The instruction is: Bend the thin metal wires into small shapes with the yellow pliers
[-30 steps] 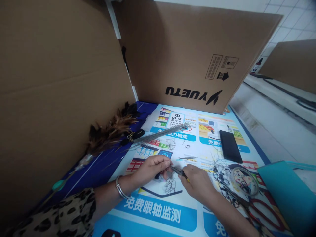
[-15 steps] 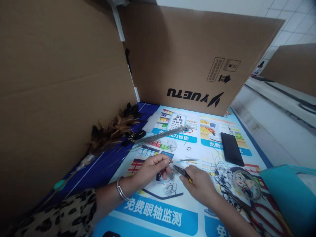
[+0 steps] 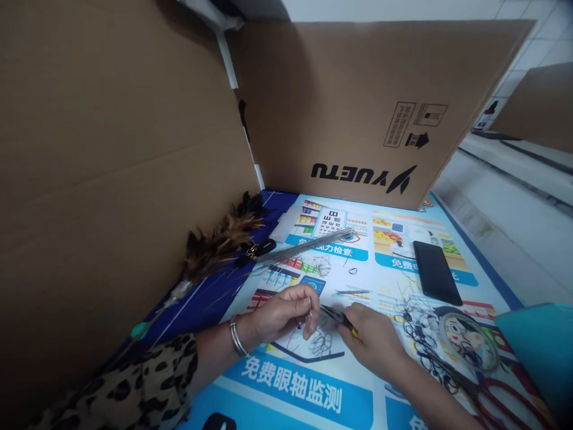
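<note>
two hands over the worktop (image 3: 264, 412), well in from its right edge: right hand (image 3: 373, 337) wrapped round needle-nose pliers (image 3: 344, 320), left hand (image 3: 290, 312) curled near their tips, its grip's contents unclear.

Pliers (image 3: 342, 320) are held in the right hand (image 3: 373, 338), aimed toward ten o'clock beside the curled left hand (image 3: 289, 310). From them, a phone (image 3: 436, 273) is seen at two o'clock, red-handled scissors (image 3: 475, 389) at four.
</note>
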Demonstrator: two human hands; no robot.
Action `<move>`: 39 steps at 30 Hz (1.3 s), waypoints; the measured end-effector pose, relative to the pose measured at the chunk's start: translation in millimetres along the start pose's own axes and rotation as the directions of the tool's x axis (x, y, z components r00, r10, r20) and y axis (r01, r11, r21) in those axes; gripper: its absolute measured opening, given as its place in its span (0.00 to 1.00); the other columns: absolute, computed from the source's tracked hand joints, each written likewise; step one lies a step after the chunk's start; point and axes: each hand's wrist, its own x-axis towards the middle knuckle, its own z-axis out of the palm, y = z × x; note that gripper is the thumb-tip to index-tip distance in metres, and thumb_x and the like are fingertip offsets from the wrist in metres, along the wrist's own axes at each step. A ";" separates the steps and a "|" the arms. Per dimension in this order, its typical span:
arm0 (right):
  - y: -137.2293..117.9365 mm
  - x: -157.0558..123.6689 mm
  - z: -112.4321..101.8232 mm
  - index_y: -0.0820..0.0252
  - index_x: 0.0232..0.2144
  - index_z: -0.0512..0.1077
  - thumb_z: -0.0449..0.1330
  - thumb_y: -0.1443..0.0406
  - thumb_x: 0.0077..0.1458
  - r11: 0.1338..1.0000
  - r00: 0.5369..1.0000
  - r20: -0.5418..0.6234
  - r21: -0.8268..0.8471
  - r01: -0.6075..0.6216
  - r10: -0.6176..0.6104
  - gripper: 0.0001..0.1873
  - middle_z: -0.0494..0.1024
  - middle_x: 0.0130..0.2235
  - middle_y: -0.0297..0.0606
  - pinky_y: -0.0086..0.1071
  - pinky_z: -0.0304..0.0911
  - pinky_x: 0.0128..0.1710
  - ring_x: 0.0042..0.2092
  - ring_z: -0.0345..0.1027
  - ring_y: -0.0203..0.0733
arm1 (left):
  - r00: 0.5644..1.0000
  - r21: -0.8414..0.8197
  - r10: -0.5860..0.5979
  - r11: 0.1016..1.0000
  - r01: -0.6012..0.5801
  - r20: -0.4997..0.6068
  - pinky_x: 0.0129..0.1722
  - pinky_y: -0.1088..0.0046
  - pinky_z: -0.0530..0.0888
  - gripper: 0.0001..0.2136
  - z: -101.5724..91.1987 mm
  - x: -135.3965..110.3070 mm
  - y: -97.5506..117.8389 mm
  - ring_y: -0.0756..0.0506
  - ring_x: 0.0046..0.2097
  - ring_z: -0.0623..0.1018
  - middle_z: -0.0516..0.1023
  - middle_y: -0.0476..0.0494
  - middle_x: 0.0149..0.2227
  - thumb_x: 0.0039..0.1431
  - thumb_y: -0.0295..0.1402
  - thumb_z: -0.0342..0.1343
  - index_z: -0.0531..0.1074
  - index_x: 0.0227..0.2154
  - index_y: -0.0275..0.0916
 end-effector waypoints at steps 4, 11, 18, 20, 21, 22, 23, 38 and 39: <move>-0.2 0.1 0.8 0.56 0.31 0.65 0.49 0.61 0.55 1.000 1.000 -0.003 -0.001 0.003 -0.003 0.07 0.70 0.33 0.34 0.28 0.48 0.30 0.35 0.64 0.38 | 0.999 -0.016 0.016 1.000 -0.015 0.038 0.23 0.75 0.65 0.08 -0.2 -0.8 -1.2 0.51 0.20 0.69 0.71 0.47 0.20 0.56 0.35 0.53 0.67 0.29 0.34; -0.7 0.0 1.2 0.57 0.30 0.65 0.48 0.61 0.55 1.000 1.000 0.009 -0.021 -0.005 0.005 0.08 0.70 0.32 0.35 0.28 0.48 0.30 0.35 0.64 0.38 | 0.998 -0.036 0.020 0.999 -0.018 0.057 0.24 0.74 0.65 0.07 0.4 -1.3 -0.6 0.52 0.19 0.68 0.71 0.47 0.19 0.57 0.34 0.52 0.67 0.29 0.34; -0.9 -0.3 0.4 0.57 0.31 0.65 0.49 0.60 0.55 1.000 1.000 0.008 -0.030 -0.003 0.003 0.08 0.70 0.33 0.34 0.28 0.48 0.30 0.35 0.64 0.38 | 0.998 -0.034 0.002 0.999 0.000 0.071 0.23 0.75 0.65 0.07 -2.3 -2.0 -2.0 0.52 0.19 0.68 0.71 0.47 0.20 0.57 0.34 0.52 0.67 0.29 0.34; -0.8 -0.2 0.6 0.57 0.31 0.65 0.49 0.60 0.55 0.999 1.000 0.007 -0.034 0.001 -0.001 0.08 0.70 0.32 0.34 0.28 0.48 0.29 0.34 0.64 0.38 | 0.997 -0.028 -0.005 1.000 0.008 0.077 0.23 0.75 0.65 0.08 -3.1 -2.0 -2.2 0.52 0.19 0.69 0.71 0.47 0.19 0.57 0.34 0.51 0.67 0.29 0.34; -0.8 -0.1 0.7 0.57 0.31 0.65 0.48 0.60 0.55 0.999 1.000 0.006 -0.034 0.005 -0.005 0.08 0.70 0.32 0.34 0.28 0.48 0.29 0.34 0.63 0.38 | 0.997 -0.027 -0.008 1.000 0.010 0.078 0.23 0.75 0.65 0.08 -3.4 -2.0 -2.2 0.52 0.19 0.69 0.71 0.47 0.19 0.57 0.34 0.51 0.67 0.29 0.34; -0.7 -0.1 0.8 0.57 0.31 0.65 0.48 0.60 0.55 0.999 1.000 0.005 -0.033 0.009 -0.009 0.08 0.70 0.33 0.34 0.28 0.48 0.29 0.34 0.63 0.38 | 0.997 -0.026 -0.009 1.000 0.012 0.080 0.23 0.75 0.65 0.08 -3.4 -1.9 -2.1 0.52 0.19 0.69 0.71 0.47 0.19 0.57 0.34 0.51 0.67 0.29 0.34; -0.6 -0.1 0.9 0.57 0.31 0.65 0.48 0.61 0.55 0.999 1.000 0.006 -0.031 0.012 -0.012 0.08 0.70 0.33 0.34 0.28 0.48 0.29 0.34 0.63 0.38 | 0.997 -0.027 -0.009 1.000 0.011 0.082 0.23 0.75 0.65 0.08 -3.4 -1.8 -2.0 0.52 0.19 0.68 0.71 0.47 0.19 0.57 0.34 0.52 0.67 0.29 0.34; -3.0 -2.4 -6.3 0.59 0.23 0.58 0.48 0.59 0.56 0.952 0.997 -0.009 0.298 0.070 -0.070 0.13 0.64 0.27 0.33 0.27 0.49 0.27 0.30 0.58 0.35 | 0.995 0.140 -0.039 0.989 0.053 -0.095 0.20 0.79 0.61 0.10 -2.9 0.0 2.8 0.53 0.19 0.67 0.69 0.47 0.19 0.55 0.35 0.54 0.69 0.28 0.31; -3.9 -2.8 -7.2 0.59 0.23 0.58 0.48 0.59 0.56 0.947 0.997 0.007 0.313 0.069 -0.075 0.13 0.64 0.27 0.32 0.26 0.49 0.27 0.30 0.58 0.34 | 0.991 0.170 -0.044 0.983 0.065 -0.124 0.20 0.80 0.61 0.10 -2.7 0.2 3.5 0.54 0.19 0.67 0.69 0.48 0.19 0.55 0.35 0.54 0.69 0.28 0.31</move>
